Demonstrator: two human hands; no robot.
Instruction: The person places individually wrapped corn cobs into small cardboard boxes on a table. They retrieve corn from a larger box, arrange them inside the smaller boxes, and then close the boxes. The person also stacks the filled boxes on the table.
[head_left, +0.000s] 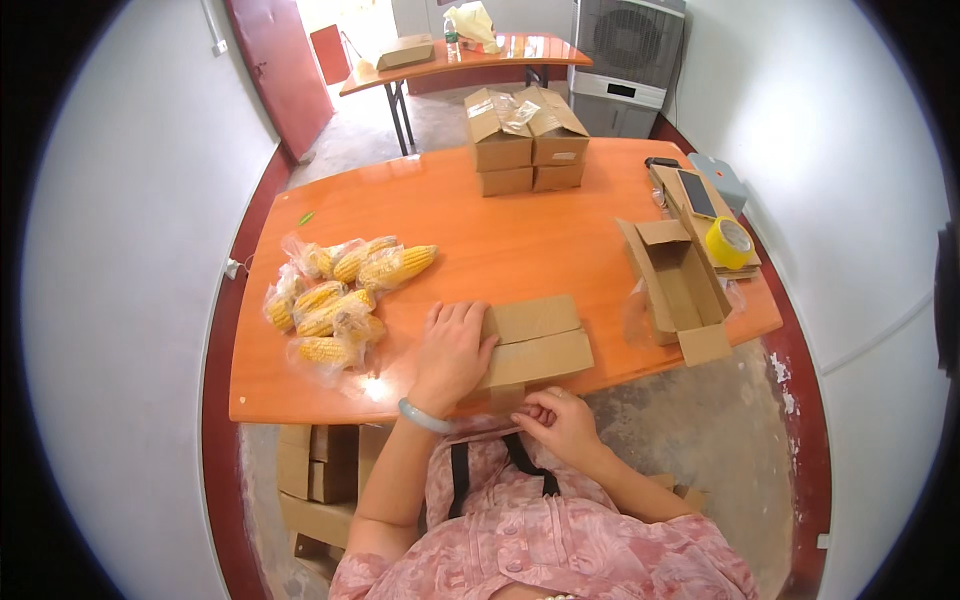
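Observation:
A closed cardboard box (536, 345) lies at the table's front edge, its two top flaps meeting along a seam. My left hand (454, 356) holds the box at its left side, thumb against the cardboard and fingers pointing away from me. At the near side, a strip of clear tape (508, 397) hangs from the box. My right hand (559, 420) is just below the box's front edge, thumb and fingertips pinched on what looks like the tape's end. Several corn cobs (334, 307) in clear plastic wrap lie left of my left hand.
An open empty carton (679, 281) stands at the right. Yellow tape roll (729, 242) and phone (697, 193) rest on flat cardboard (742, 268). Stacked boxes (529, 142) occupy the table's (420, 202) far side. More cartons (319, 510) sit below, left. An air cooler (626, 60) stands behind.

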